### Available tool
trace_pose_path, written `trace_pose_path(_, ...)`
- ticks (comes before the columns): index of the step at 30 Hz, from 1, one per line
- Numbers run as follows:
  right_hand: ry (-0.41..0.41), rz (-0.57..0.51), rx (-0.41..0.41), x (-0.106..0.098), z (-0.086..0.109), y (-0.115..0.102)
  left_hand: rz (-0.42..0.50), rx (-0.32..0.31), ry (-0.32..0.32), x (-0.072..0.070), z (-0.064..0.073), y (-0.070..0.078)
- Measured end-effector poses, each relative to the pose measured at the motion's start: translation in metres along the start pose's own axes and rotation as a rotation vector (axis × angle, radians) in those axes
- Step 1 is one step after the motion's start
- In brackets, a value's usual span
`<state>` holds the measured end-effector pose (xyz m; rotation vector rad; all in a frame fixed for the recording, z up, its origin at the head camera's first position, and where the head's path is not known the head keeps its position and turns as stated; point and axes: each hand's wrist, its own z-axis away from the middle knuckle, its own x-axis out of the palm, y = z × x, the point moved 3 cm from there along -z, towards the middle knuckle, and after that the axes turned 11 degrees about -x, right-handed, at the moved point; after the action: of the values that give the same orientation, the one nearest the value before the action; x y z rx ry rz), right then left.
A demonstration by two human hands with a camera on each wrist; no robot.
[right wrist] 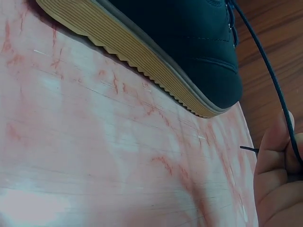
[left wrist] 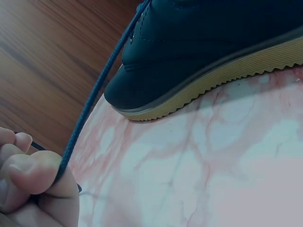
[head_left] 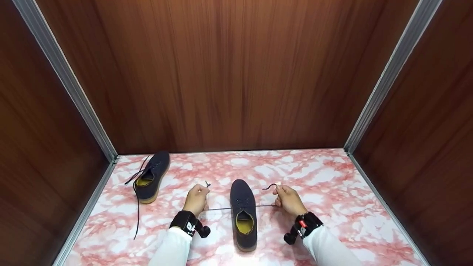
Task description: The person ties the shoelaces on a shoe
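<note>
A dark navy lace-up shoe [head_left: 241, 194] with a yellow lining stands in the middle, toe pointing away from me. Its two lace ends stretch out sideways, nearly straight. My left hand [head_left: 196, 199] grips the left shoelace [left wrist: 90, 101], fingers curled round it, and a short tip sticks out past the fist. On the other side my right hand [head_left: 289, 199] pinches the right shoelace [right wrist: 265, 59], whose loose end curls out beyond the fingers. Both wrist views show the tan ridged sole [right wrist: 142, 61] resting on the tabletop. Neither hand touches the shoe itself.
A second navy shoe [head_left: 159, 173] stands at the back left, its untied lace [head_left: 138, 218] trailing over the pink-and-white marbled table [head_left: 332, 214]. Brown wood-grain panels [head_left: 229, 74] with grey metal edging enclose the back and both sides.
</note>
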<state>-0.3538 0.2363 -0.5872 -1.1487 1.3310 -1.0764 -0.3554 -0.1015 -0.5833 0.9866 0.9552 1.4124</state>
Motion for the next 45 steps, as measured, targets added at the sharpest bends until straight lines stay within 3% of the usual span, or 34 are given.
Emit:
trace_pose_path(7,-0.022,0.078,-0.026,0.001,0.003,0.001,0.000,-0.017,0.030,0.002,0.001,-0.001)
trace_pose_path(15,0.001,0.049,-0.026,0.002,0.005,-0.001,0.131,-0.082,-0.014,-0.002,0.005,0.000)
trace_pose_path(19,0.004,0.057,-0.031,0.002,0.005,-0.003,0.122,-0.120,-0.028,-0.004,0.005,-0.002)
trace_pose_path(28,-0.009,0.018,0.019,0.006,0.008,-0.009,-0.028,-0.147,-0.148,0.002,0.010,-0.004)
trace_pose_path(36,-0.065,-0.182,0.101,0.006,0.011,-0.009,-0.229,-0.192,-0.272,0.006,0.018,-0.002)
trace_pose_path(45,-0.117,-0.178,0.079,0.002,0.010,-0.010,-0.328,-0.210,-0.372,0.012,0.027,0.003)
